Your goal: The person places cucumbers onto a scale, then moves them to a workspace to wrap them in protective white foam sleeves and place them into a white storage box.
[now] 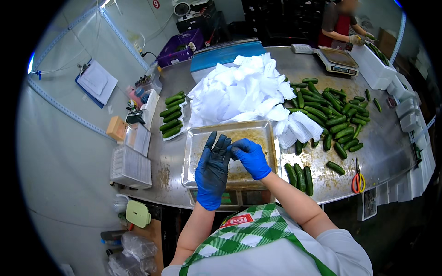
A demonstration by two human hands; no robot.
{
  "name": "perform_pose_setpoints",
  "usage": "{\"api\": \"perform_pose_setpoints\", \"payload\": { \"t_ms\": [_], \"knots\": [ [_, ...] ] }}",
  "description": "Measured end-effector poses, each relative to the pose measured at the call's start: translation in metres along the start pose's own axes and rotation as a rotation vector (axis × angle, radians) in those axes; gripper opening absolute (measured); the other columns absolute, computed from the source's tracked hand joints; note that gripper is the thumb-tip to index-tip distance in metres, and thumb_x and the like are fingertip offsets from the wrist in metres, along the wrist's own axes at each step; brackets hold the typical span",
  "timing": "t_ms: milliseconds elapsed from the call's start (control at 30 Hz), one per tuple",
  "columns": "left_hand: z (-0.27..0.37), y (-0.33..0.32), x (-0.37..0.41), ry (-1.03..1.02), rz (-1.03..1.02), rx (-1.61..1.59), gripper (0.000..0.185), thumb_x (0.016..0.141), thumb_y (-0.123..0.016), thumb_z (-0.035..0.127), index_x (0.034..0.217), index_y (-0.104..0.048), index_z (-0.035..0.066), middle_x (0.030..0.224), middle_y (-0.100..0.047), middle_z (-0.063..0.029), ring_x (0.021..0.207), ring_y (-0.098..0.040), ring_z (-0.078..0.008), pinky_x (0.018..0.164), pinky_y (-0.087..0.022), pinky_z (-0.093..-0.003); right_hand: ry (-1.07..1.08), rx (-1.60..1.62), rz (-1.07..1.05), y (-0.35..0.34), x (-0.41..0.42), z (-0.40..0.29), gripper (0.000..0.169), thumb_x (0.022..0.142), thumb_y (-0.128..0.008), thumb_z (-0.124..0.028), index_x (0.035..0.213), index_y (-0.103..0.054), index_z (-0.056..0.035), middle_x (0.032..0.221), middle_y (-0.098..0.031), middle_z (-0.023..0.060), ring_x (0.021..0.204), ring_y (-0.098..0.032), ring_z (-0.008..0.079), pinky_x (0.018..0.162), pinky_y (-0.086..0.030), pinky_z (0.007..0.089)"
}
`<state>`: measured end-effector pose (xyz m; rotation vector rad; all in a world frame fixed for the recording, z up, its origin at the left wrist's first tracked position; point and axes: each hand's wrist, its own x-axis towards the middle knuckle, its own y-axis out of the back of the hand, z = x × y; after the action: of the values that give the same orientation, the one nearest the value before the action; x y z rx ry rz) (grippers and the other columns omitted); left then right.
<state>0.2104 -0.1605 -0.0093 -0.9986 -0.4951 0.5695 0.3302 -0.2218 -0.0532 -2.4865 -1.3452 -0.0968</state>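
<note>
My left hand (213, 172), in a blue glove stained dark over the palm and fingers, is held palm up above a metal tray (272, 155). Its fingers are apart and it carries nothing. With bent fingers, my right hand (251, 157), also blue-gloved, pinches at the tip of one finger of the left glove. The tray rests on a weighing scale (248, 198) with a display at its front. Beyond it rises a heap of white foam net sheets (234, 89). Several cucumbers (171, 117) lie in a lined pack on the left.
Right of the heap is a pile of loose cucumbers (331, 107). Three cucumbers (299, 177) lie beside the tray, with scissors (358, 179) farther right. Stacked plastic trays (131, 167) stand left. A co-worker (336, 27) handles cucumbers at a white foam box (373, 65), near another scale (336, 60).
</note>
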Motion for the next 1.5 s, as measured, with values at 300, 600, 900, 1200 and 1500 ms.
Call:
{"api": "perform_pose_setpoints", "payload": {
  "t_ms": [300,600,900,1200,1500],
  "knots": [
    [-0.013,-0.02,-0.005,0.107,-0.073,0.084,0.048,0.097,-0.03,0.02,0.141,-0.023,0.002,0.14,-0.034,-0.0171,0.133,-0.029,-0.0272,0.113,-0.018,-0.04,-0.087,0.184,0.256,0.035,0.027,0.012,0.017,0.089,-0.056,-0.014,0.088,-0.063,0.0005,0.07,-0.062,0.0057,0.061,-0.055,0.0118,0.057,-0.044,0.0241],
    [-0.007,-0.021,-0.014,0.098,-0.155,0.104,0.052,0.098,-0.028,0.026,0.144,-0.014,0.007,0.146,-0.026,-0.0134,0.135,-0.025,-0.0259,0.113,-0.013,-0.0377,-0.1,0.213,-0.08,0.022,-0.001,-0.016,0.022,0.089,-0.057,-0.022,0.094,-0.062,-0.0007,0.075,-0.062,0.006,0.063,-0.056,0.0136,0.059,-0.046,0.0258],
    [-0.02,-0.023,-0.014,0.137,-0.243,0.252,0.051,0.097,-0.033,0.027,0.14,-0.025,0.001,0.144,-0.029,-0.0149,0.134,-0.026,-0.0247,0.113,-0.014,-0.0361,-0.058,0.269,0.229,0.029,0.01,-0.002,0.017,0.088,-0.059,-0.017,0.093,-0.062,-0.0012,0.077,-0.062,0.0044,0.062,-0.055,0.0112,0.055,-0.044,0.0232],
    [-0.015,-0.032,-0.016,0.159,-0.162,0.206,0.046,0.097,-0.03,0.02,0.139,-0.028,0.0,0.142,-0.033,-0.0132,0.131,-0.033,-0.022,0.111,-0.021,-0.0344,-0.053,0.401,0.072,0.021,-0.007,-0.009,0.02,0.089,-0.057,-0.021,0.097,-0.063,-0.0034,0.074,-0.06,0.002,0.061,-0.054,0.0094,0.054,-0.042,0.0207],
    [-0.015,-0.042,-0.023,0.248,-0.145,0.196,0.046,0.097,-0.028,0.019,0.14,-0.026,0.002,0.144,-0.031,-0.0131,0.133,-0.03,-0.0216,0.112,-0.019,-0.0326,-0.09,0.369,0.259,0.015,-0.007,-0.006,0.015,0.088,-0.059,-0.016,0.094,-0.064,-0.0036,0.075,-0.061,0.0024,0.06,-0.053,0.009,0.051,-0.042,0.0216]
  ]
}}
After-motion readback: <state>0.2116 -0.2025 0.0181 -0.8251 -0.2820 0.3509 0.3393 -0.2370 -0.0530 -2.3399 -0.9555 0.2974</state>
